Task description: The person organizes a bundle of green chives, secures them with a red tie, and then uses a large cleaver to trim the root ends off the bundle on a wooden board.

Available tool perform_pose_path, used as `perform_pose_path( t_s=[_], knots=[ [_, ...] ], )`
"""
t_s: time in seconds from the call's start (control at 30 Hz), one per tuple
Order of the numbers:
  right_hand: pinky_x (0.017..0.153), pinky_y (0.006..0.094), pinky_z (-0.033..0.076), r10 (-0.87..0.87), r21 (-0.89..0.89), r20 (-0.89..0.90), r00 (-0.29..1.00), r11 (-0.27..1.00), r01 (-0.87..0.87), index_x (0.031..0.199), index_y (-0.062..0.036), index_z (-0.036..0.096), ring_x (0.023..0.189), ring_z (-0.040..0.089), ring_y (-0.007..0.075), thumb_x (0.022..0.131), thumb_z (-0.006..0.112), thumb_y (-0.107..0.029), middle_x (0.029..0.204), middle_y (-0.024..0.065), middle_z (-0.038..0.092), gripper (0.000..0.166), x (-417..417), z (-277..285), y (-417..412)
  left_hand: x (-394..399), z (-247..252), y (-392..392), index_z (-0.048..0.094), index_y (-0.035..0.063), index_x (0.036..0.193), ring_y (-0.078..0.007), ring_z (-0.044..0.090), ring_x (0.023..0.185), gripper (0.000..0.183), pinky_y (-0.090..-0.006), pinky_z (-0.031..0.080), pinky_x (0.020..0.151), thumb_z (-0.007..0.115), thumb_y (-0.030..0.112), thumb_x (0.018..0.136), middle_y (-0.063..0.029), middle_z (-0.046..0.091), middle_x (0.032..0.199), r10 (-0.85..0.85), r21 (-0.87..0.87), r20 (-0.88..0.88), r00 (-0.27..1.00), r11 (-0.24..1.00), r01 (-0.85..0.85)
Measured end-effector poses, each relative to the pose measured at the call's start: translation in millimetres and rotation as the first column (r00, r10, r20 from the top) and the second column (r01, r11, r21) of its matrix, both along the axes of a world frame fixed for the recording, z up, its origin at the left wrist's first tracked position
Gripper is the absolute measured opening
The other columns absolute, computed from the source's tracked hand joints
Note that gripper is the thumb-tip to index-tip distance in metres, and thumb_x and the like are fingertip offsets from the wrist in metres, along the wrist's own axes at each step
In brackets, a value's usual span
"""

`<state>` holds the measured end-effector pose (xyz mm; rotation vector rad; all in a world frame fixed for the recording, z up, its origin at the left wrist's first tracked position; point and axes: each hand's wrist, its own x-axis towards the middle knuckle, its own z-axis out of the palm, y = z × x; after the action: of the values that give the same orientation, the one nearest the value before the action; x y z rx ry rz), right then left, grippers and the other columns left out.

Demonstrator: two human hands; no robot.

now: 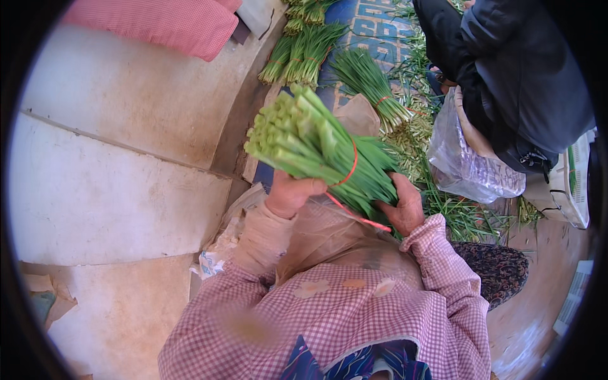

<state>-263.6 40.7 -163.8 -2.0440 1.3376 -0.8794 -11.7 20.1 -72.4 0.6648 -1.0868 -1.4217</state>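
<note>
A large bundle of green stalks (pixel 304 137), tied with a red band, is held up before me, its cut ends toward the upper left. My left hand (pixel 294 192) grips it from below near the band, fingers partly hidden under the stalks. My right hand (pixel 403 204) closes on the leafy end at the lower right. A loose tail of the red band (pixel 356 213) hangs between my hands. Past the held bundle, another tied bundle (pixel 368 88) lies on a blue printed sheet (pixel 365 28). Several more tied bundles (pixel 301 57) lie at the top, beside the wall.
A person in dark clothes (pixel 517 71) sits at the upper right beside a clear plastic bag (pixel 475 166) and a white plastic crate (pixel 570 190). Cut stalk pieces and loose leaves (pixel 456 213) litter the floor. A pale wall (pixel 118 190) stands at left, with pink checked cloth (pixel 166 23) above.
</note>
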Motion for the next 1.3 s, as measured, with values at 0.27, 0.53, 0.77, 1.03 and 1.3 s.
perform_pose_path(
  t_s=[0.27, 0.53, 0.77, 1.03, 1.3],
  knots=[
    [0.090, 0.0431, 0.047, -0.025, -0.402, -0.092, 0.995, 0.916, -0.015, 0.113, -0.0011, 0.060, 0.102, 0.058, 0.0359, 0.065, 0.060, -0.002, 0.108, 0.0161, 0.060, 0.048, 17.2, 21.6, 0.5, 154.8, 91.7, -16.5, 0.041, 0.0061, 0.142, -0.0197, 0.053, 0.121, 0.065, -0.0340, 0.043, 0.103, 0.054, -0.012, 0.081, -0.0108, 0.057, 0.130, -0.338, 0.335, 0.780, 0.528, 0.936, 0.104],
    [0.100, 0.0488, 0.041, 0.065, -0.620, -0.191, 0.979, 0.766, -0.172, 0.110, -0.0057, 0.062, 0.108, 0.055, 0.0302, 0.071, 0.057, -0.021, 0.112, 0.0103, 0.058, 0.042, 42.4, 69.9, -12.2, 18.5, 107.6, -40.5, 0.030, -0.0015, 0.146, -0.0270, 0.051, 0.126, 0.104, -0.0365, 0.041, 0.103, 0.086, 0.033, 0.065, -0.0205, 0.050, 0.137, -0.090, 0.065, 0.995, 0.049, 0.924, 0.376],
    [0.077, 0.0384, 0.048, -0.182, -0.361, -0.284, 0.941, 0.930, 0.071, 0.114, -0.0065, 0.058, 0.087, 0.058, 0.0258, 0.077, 0.057, -0.017, 0.095, 0.0093, 0.057, 0.039, 8.6, 49.3, 8.9, -10.4, 47.5, -62.6, 0.049, -0.0057, 0.130, -0.0237, 0.056, 0.111, 0.076, -0.0324, 0.042, 0.098, 0.078, 0.021, 0.064, -0.0181, 0.058, 0.123, -0.179, 0.131, 0.918, 0.353, 0.979, 0.154],
    [0.073, 0.0383, 0.046, -0.099, -0.304, -0.251, 0.963, 0.953, 0.018, 0.119, -0.0067, 0.058, 0.082, 0.059, 0.0250, 0.077, 0.056, -0.016, 0.090, 0.0067, 0.060, 0.043, -16.3, 42.5, 36.2, 8.5, 35.7, -55.2, 0.056, -0.0043, 0.121, -0.0162, 0.064, 0.086, 0.050, -0.0295, 0.052, 0.082, 0.068, 0.006, 0.073, -0.0093, 0.066, 0.106, -0.297, 0.467, 0.571, 0.766, 0.884, -0.005],
    [0.093, 0.0474, 0.041, 0.061, -0.115, -0.223, 0.973, 0.989, -0.089, 0.125, -0.0047, 0.054, 0.108, 0.054, 0.0340, 0.070, 0.070, -0.018, 0.118, 0.0169, 0.056, 0.058, -31.3, 68.4, 20.0, 8.0, 37.8, -44.3, 0.057, -0.0035, 0.123, -0.0154, 0.062, 0.093, 0.054, -0.0290, 0.049, 0.087, 0.071, 0.007, 0.072, -0.0081, 0.066, 0.107, -0.236, 0.388, 0.589, 0.773, 0.921, -0.014]
  ],
)
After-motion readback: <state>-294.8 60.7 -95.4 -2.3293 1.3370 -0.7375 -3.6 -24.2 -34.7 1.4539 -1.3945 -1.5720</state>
